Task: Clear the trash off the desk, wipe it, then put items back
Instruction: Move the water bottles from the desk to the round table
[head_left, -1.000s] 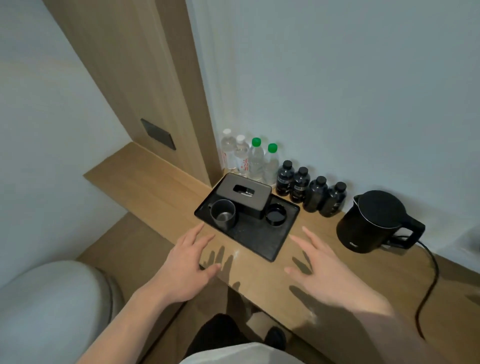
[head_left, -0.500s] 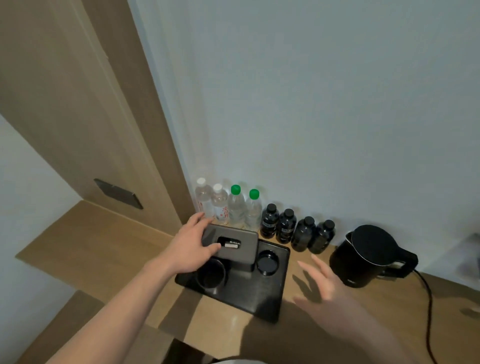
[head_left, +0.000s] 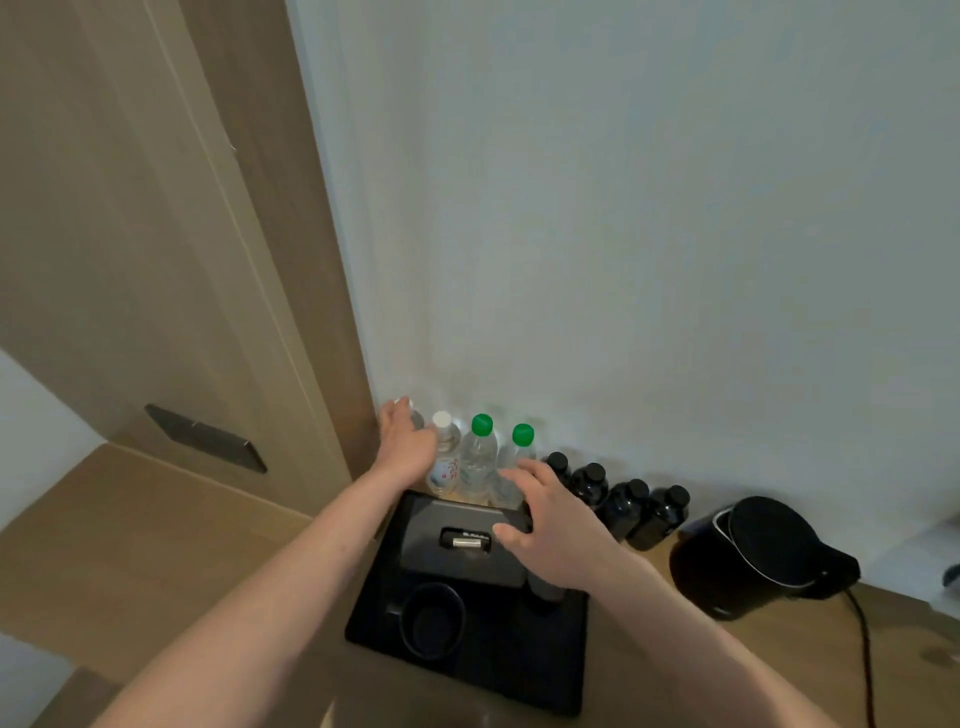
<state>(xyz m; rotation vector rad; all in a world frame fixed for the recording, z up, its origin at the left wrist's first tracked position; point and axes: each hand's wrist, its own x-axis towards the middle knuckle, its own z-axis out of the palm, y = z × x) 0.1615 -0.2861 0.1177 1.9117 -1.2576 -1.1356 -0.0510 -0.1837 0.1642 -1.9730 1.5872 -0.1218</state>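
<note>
A person's left hand (head_left: 405, 441) reaches to the back of a wooden desk (head_left: 156, 540), its fingers wrapped over the leftmost clear bottle (head_left: 414, 415), of which only the white cap and shoulder show past the knuckles; whether the grip is closed tight cannot be told. The right hand (head_left: 545, 514) hovers with fingers spread and lightly bent over the far right corner of a grey tissue box (head_left: 457, 545), close to the bottle with the green cap (head_left: 521, 457) at the right end of the clear row; contact with either cannot be told. Between them stand a second white-capped bottle (head_left: 445, 457) and another green-capped bottle (head_left: 479, 457), all against the pale wall. The tissue box sits on a black tray (head_left: 478, 670) near the desk's front edge, alongside a dark cup (head_left: 432, 618); four small black bottles (head_left: 623, 504) line the wall to the right, and a black kettle (head_left: 758, 556) with its cord stands beyond them.
</note>
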